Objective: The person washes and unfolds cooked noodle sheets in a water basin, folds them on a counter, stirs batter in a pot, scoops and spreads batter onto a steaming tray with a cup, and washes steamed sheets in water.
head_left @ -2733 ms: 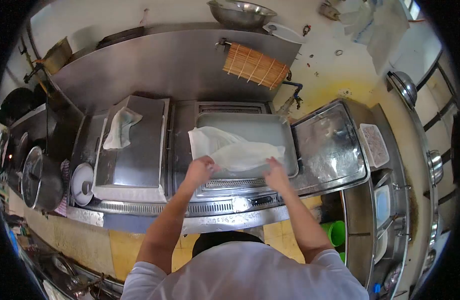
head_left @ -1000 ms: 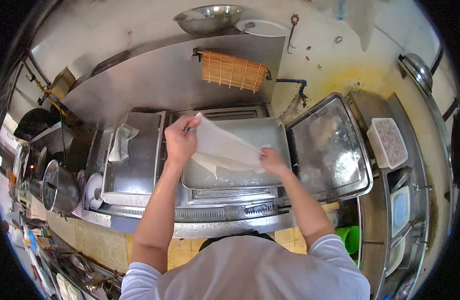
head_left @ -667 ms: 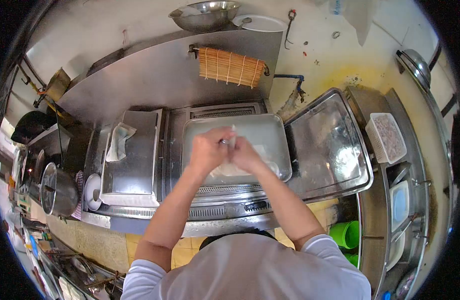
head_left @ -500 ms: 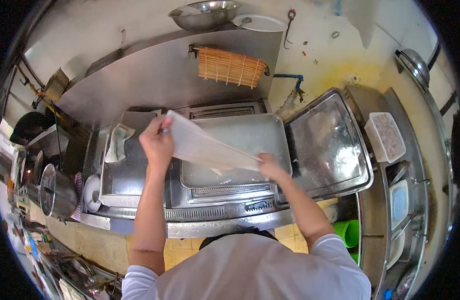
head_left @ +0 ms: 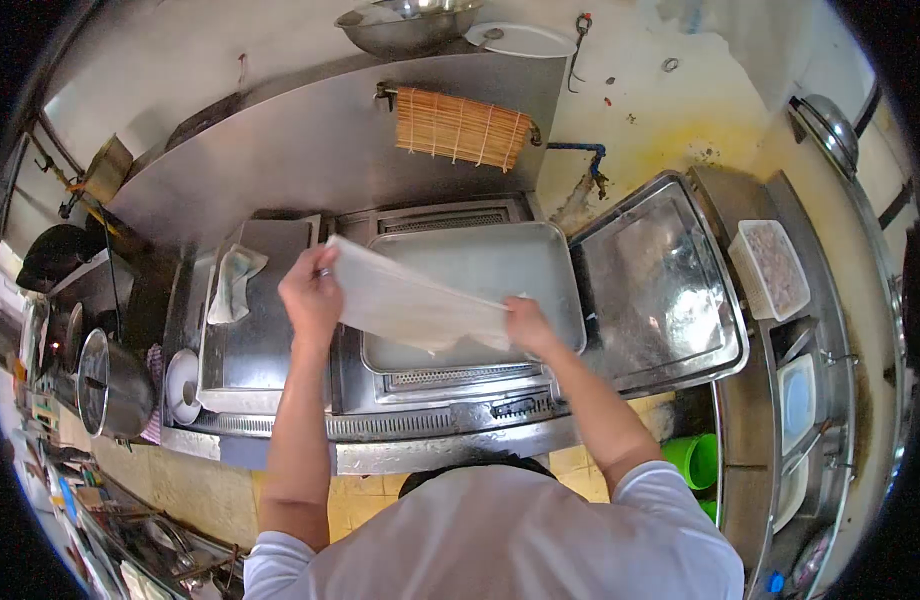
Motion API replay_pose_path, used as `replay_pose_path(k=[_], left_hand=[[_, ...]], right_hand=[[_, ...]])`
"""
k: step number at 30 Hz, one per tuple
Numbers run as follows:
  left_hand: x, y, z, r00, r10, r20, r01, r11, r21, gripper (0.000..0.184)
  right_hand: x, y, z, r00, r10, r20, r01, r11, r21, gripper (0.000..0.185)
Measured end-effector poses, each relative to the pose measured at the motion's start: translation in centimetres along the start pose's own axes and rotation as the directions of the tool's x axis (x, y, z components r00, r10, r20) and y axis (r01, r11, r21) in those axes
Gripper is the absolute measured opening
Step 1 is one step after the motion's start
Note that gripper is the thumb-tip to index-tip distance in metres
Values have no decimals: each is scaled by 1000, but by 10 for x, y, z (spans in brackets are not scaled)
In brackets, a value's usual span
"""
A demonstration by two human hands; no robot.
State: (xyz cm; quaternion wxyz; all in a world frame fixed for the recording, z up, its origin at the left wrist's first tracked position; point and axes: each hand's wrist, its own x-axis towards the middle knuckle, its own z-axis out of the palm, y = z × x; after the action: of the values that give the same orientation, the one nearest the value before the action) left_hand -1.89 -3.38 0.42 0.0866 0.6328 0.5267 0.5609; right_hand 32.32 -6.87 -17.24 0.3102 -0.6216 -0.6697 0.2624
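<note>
A white cloth (head_left: 410, 300) is stretched between my two hands, over the left part of a shallow metal tray (head_left: 535, 262). My left hand (head_left: 312, 290) is closed on its upper left corner, above the edge of the steel cover (head_left: 260, 350). The cloth's right end is in my right hand (head_left: 527, 322), which is closed over the tray's lower right part. The cloth slopes down from left to right and hides part of the tray. On the steel cover lies a second, crumpled cloth (head_left: 237, 284).
At right a large tray (head_left: 660, 290) stands beside a white basket (head_left: 770, 270). Behind hangs a bamboo mat (head_left: 460, 127), below a metal bowl (head_left: 405, 30). A lidded pot (head_left: 115, 385) and a white plate (head_left: 183, 385) are at left, a green bucket (head_left: 692, 460) low at right.
The cloth was lying low in the tray and is now lifted and taut. My hands came together over the tray, then moved apart; lately my right hand has shifted slightly left.
</note>
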Motion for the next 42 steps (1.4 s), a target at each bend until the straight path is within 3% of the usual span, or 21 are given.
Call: replay_pose_path(k=[2,4,5,9,11,12,14,16,18,21,25,26,30,32,34,35,37,38,39,40,42], left_hand=[[-23,-46,-3,998,-58,10,56,991,120,11],[-62,-90,13,976,-194,99,162,951,265,7],[-85,-93,23,981,-117,154,77,967,243,17],[-143,-96,60,645,-304,701,-170,837,519,29],[-146,-94,71,653,-292,698,-94,884,458,23],[-147,-90,76,656,-287,698,-55,904,424,21],[-126,-64,87,722,-224,655,61,963,262,15],[-102,-23,94,798,-122,590,94,992,78,15],[-78,21,97,873,29,487,29,993,-111,20],[-47,55,76,926,146,347,-116,987,-108,26],[5,24,12,999,11,-49,-16,995,-98,18],[6,13,1,996,-24,-89,21,999,-37,14],[-34,-2,28,989,91,116,-92,996,6,25],[-59,25,56,950,112,293,-93,993,-77,36],[-59,50,68,919,240,312,-227,971,-77,36],[-53,61,68,896,304,323,-295,952,-79,37],[-16,63,29,962,134,237,-145,989,29,40],[5,45,13,979,195,66,-189,978,-94,36],[19,51,-8,994,68,-83,-73,996,-51,35],[29,39,-26,991,-59,-119,68,995,77,36],[22,8,-27,978,149,-148,-128,981,146,35]], right_hand=[[-14,36,-18,990,133,-54,-140,976,-167,15],[-29,36,-17,986,-70,-155,-4,901,-434,16],[-34,37,-17,967,-178,-183,45,826,-562,17],[-34,32,-7,972,143,188,-18,839,-543,24],[-20,26,-17,861,429,272,-193,772,-606,25],[-14,21,-20,885,398,241,-188,780,-597,25],[4,3,-23,927,331,174,-175,795,-580,26],[18,-45,-26,999,-18,42,26,978,-208,27],[25,-101,-17,989,-136,-56,147,898,414,26],[14,-141,-21,922,86,379,-156,975,157,25],[1,32,-1,995,41,92,-33,995,-92,26],[-6,48,-23,979,142,147,-117,979,-166,29],[1,-27,-67,925,226,306,-81,903,-422,32],[13,-60,-30,970,-242,0,242,968,70,32],[17,-135,-14,969,-208,136,103,835,540,36],[14,-134,-12,958,-163,237,28,872,488,36],[2,-124,1,909,-49,413,-116,924,365,37],[-2,-63,26,975,-72,209,36,984,172,35],[-6,6,37,989,-144,11,145,988,-58,32],[-10,26,2,990,19,141,-3,994,-109,32],[-3,17,-41,933,235,273,-163,951,-262,34]])
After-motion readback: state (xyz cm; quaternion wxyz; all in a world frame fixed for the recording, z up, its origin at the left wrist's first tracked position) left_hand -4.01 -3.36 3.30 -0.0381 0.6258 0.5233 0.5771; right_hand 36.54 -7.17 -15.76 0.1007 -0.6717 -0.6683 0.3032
